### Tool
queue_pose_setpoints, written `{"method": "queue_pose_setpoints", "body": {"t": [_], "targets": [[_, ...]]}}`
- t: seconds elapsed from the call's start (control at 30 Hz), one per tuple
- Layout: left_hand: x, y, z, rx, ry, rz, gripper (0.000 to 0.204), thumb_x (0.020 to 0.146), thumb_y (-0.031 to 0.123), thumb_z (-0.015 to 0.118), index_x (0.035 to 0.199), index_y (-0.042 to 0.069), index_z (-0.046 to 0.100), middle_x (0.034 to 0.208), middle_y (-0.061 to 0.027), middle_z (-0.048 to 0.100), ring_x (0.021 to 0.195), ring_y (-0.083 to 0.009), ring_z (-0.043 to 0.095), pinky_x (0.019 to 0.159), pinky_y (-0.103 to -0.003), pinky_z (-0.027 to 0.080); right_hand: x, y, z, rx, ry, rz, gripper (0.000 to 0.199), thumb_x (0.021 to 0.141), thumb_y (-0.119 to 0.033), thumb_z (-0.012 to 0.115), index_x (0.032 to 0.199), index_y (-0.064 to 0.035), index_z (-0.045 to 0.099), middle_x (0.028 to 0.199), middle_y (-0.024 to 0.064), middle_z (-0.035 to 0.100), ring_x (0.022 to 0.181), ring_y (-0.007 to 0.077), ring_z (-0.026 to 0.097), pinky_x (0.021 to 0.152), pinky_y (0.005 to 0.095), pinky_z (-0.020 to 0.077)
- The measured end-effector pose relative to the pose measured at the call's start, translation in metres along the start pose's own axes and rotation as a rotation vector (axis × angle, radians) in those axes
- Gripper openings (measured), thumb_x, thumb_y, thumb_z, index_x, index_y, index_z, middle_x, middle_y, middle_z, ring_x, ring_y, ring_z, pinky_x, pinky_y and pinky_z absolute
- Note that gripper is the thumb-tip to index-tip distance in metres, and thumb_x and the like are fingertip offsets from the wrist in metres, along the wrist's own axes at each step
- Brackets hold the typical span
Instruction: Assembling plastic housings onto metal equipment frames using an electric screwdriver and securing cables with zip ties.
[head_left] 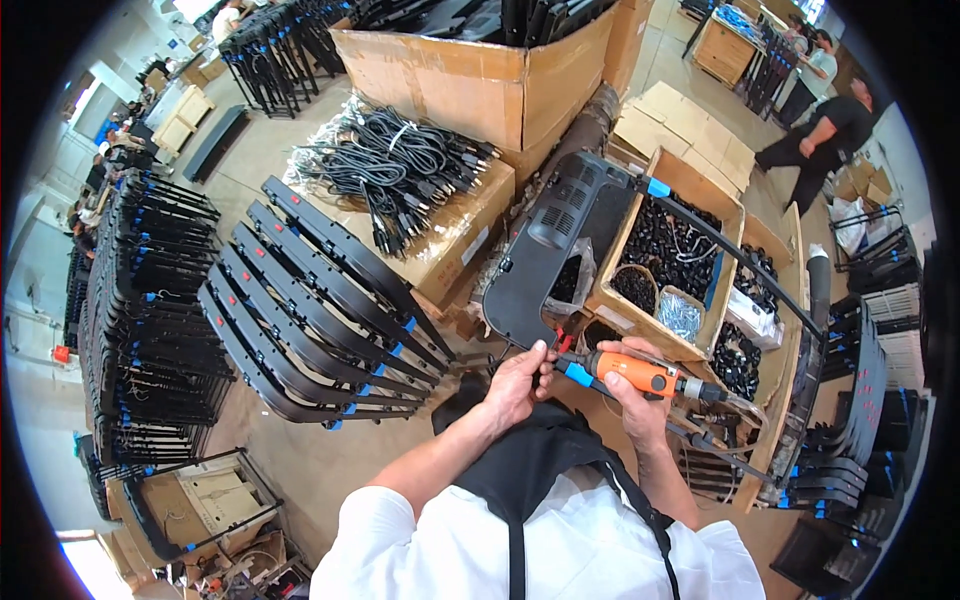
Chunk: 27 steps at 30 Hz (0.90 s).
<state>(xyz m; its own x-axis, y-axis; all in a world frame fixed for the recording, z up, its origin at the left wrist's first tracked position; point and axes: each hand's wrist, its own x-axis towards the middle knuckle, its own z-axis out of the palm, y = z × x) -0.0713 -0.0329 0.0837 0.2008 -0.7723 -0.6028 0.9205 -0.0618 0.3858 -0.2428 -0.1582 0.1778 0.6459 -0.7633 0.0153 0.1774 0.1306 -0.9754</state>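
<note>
An orange handheld power screwdriver (632, 373) lies across my right hand (640, 395), whose fingers wrap round its body. Its tip points left, to the near edge of a black plastic housing (517, 292) with vent slots. My left hand (518, 385) is just left of the tip, thumb and fingers pinched at that edge. Whatever is between those fingertips is too small to make out. A red piece (566, 343) shows beside the tip. From the housing a black tubular frame (725, 243) reaches right, with blue tape (657, 188) on it.
Beyond the housing, a wooden tray (618, 312) holds black small parts and bagged screws (680, 316). Bundled black cables (400, 165) lie on a cardboard box (478, 222). Stacked black curved frames (300, 330) stand to my left. A person in black (835, 130) is at far right.
</note>
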Motion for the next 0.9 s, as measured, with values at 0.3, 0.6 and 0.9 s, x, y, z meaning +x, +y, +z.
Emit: {"method": "queue_pose_setpoints", "body": {"t": [0.3,0.6,0.9], "targets": [[0.013,0.024,-0.009,-0.231,-0.026,-0.037,0.031,0.11,0.037,0.058,0.111,0.006,0.065,0.084,0.0017,0.058,0.067,-0.0105,0.052,0.056,-0.023,0.04,0.017,0.002,0.031,-0.089,-0.013,-0.032,0.054,0.089,-0.006,0.079,0.137,0.0017,0.054,0.127,0.0169,0.07,0.119,0.0229,0.066,0.109,0.0402,0.0504],[0.009,0.038,-0.015,-0.214,-0.116,-0.11,0.028,0.11,0.03,0.059,0.12,0.004,0.064,0.085,0.0007,0.057,0.07,-0.0101,0.051,0.056,-0.023,0.04,0.02,0.0,0.039,-0.195,-0.031,-0.025,0.054,0.088,-0.01,0.082,0.134,0.0008,0.058,0.126,0.0146,0.07,0.117,0.0222,0.066,0.107,0.0391,0.0519],[0.002,0.03,-0.015,-0.119,-0.088,-0.182,0.029,0.109,0.035,0.059,0.115,0.007,0.064,0.082,0.0023,0.055,0.067,-0.0093,0.049,0.055,-0.022,0.038,0.014,0.0,0.026,-0.273,-0.133,-0.012,0.052,0.088,-0.009,0.082,0.133,-0.0002,0.058,0.127,0.0141,0.07,0.116,0.0218,0.067,0.104,0.0386,0.0531]]}}
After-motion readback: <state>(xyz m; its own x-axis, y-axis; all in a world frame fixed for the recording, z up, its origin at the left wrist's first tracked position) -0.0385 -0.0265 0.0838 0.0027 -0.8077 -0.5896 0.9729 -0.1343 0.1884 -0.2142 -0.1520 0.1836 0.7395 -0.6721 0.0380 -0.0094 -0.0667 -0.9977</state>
